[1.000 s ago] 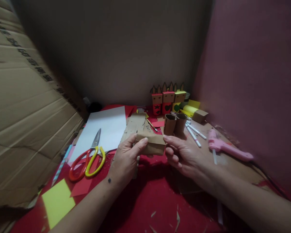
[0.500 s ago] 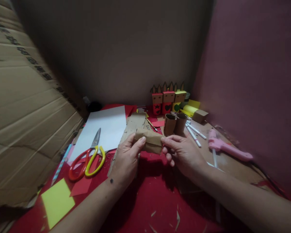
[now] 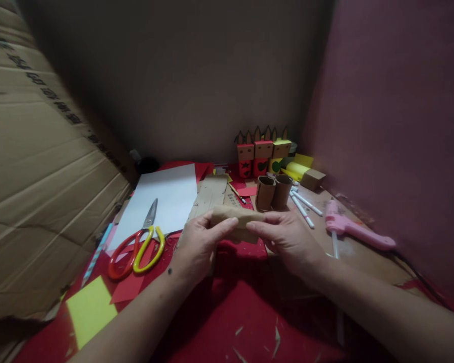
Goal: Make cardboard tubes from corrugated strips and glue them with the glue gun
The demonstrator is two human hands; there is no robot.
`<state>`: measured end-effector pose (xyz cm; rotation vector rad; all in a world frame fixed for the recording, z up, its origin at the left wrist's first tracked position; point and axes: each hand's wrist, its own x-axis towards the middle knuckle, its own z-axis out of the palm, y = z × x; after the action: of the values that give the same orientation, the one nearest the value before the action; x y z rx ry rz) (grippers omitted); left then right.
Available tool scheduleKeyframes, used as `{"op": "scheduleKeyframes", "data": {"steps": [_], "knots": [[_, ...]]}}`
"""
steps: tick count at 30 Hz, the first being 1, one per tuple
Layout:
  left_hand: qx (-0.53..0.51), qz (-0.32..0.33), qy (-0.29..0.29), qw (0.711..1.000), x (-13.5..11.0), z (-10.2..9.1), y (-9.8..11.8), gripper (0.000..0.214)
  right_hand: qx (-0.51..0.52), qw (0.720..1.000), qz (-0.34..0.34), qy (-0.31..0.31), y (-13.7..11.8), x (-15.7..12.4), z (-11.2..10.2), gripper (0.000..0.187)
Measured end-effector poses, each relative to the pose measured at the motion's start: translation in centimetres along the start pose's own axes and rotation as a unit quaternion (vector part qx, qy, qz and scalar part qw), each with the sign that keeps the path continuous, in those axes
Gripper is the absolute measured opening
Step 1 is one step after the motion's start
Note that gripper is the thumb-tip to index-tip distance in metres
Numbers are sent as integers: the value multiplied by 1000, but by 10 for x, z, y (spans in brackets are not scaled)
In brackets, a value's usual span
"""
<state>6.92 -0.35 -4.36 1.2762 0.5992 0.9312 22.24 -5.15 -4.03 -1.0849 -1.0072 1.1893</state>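
Observation:
Both my hands hold a small piece of brown cardboard point(image 3: 237, 218) just above the red table surface point(image 3: 245, 312). My left hand point(image 3: 196, 244) pinches its left end with thumb and fingers closed. My right hand point(image 3: 287, 239) grips its right end, fingers curled over the top. The piece looks rolled or folded lengthwise between the two hands. Behind it lies a flat strip of cardboard point(image 3: 209, 194).
Red and yellow scissors point(image 3: 136, 247) lie on a white sheet point(image 3: 166, 196) to the left. Two cardboard tubes point(image 3: 273, 191) stand behind my hands, with coloured paper figures point(image 3: 263, 154) further back. Markers point(image 3: 304, 206) and a pink glue gun point(image 3: 353, 229) lie at right. Large cardboard point(image 3: 34, 176) leans at left.
My hands have drawn closer together and the cardboard piece has been folded or rolled narrower, with my right fingers moved over its top.

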Motion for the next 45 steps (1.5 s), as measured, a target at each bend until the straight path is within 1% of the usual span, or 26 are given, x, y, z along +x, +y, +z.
{"op": "scheduleKeyframes", "data": {"steps": [2, 4, 8, 10, 14, 17, 20, 23, 25, 27, 29, 31, 33, 35, 37, 40, 43, 45], "knots": [[10, -19, -6, 1000, 0, -1, 0, 20, 5, 1000, -11, -7, -1, -3, 3, 8], [16, -16, -14, 1000, 0, -1, 0, 21, 17, 1000, -15, -19, -3, -5, 5, 10], [35, 20, 5, 999, -1, 1, -1, 22, 46, 995, -18, -85, -7, -9, 9, 15], [49, 37, 13, 998, -2, 1, -1, 23, 51, 993, -25, -105, -8, -10, 10, 20], [40, 17, -2, 999, -2, 0, 2, 24, 56, 995, -17, -84, -10, -8, 7, 20], [21, -4, 5, 1000, -1, -2, 6, 23, 49, 996, -23, -72, -9, -6, 4, 21], [27, 13, 9, 1000, -2, -2, 8, 22, 28, 998, -28, -56, -7, -5, 2, 21], [65, 43, 6, 997, -4, 0, 7, 17, 16, 997, -46, -59, -5, -5, 2, 20], [84, 45, 2, 995, -5, 1, 6, 15, 0, 997, -61, -53, -5, -5, 2, 20], [85, 31, 2, 996, -4, 2, 6, 17, -17, 997, -71, -23, -5, -5, 2, 19], [97, 18, 20, 995, -3, 1, 7, 16, -22, 996, -83, 7, -6, -4, 1, 20], [137, 39, 59, 988, -2, 0, 7, 10, -17, 996, -88, 10, -7, -3, 1, 22], [189, 81, 89, 974, -1, -1, 8, 5, -4, 997, -83, -2, -6, -2, 1, 23], [220, 117, 102, 963, -1, -2, 8, 10, 15, 997, -69, -10, -5, -2, 1, 22], [225, 133, 108, 959, 0, -2, 8, 13, 39, 997, -55, -24, -3, -1, 1, 21], [212, 118, 115, 963, 1, -4, 10, 13, 41, 997, -49, -38, -1, 1, -2, 21], [218, 93, 95, 967, 2, -5, 10, 7, 16, 998, -61, -16, 1, 3, -5, 18], [224, 69, 77, 969, 1, -5, 8, 12, -1, 997, -74, -2, 2, 2, -5, 16]]}}
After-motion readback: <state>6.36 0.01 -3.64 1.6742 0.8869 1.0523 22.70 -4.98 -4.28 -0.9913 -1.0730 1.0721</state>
